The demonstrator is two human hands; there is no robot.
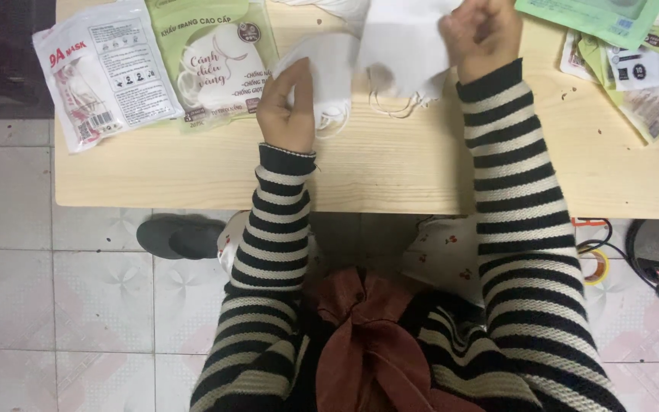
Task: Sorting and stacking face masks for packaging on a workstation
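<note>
1. We see the left hand (287,107) pinching the near-left edge of a white face mask (390,46), fingers closed narrow on the fabric.
2. We see the right hand (482,30) curled into a tight grip on the mask's right side, near the top of the view.
3. The mask is held between both hands just above the wooden table (390,168), at its far middle; its thin ear loops (390,107) dangle onto the wood beneath it.
4. To the left of the left hand, a green mask packet (215,57) lies just beside the mask, and a white mask packet (104,72) lies next to it, its corner reaching the table's left edge.
5. To the right, a heap of packets (634,61) crowds the far-right corner, well apart from the right hand.
6. Between the hands and the table's near edge we find a broad bare strip of wood, crossed only by the striped sleeves (509,152).
7. Below the near edge lies tiled floor (40,290), with a dark slipper (177,236) at left and a black cable (654,267) at right.
</note>
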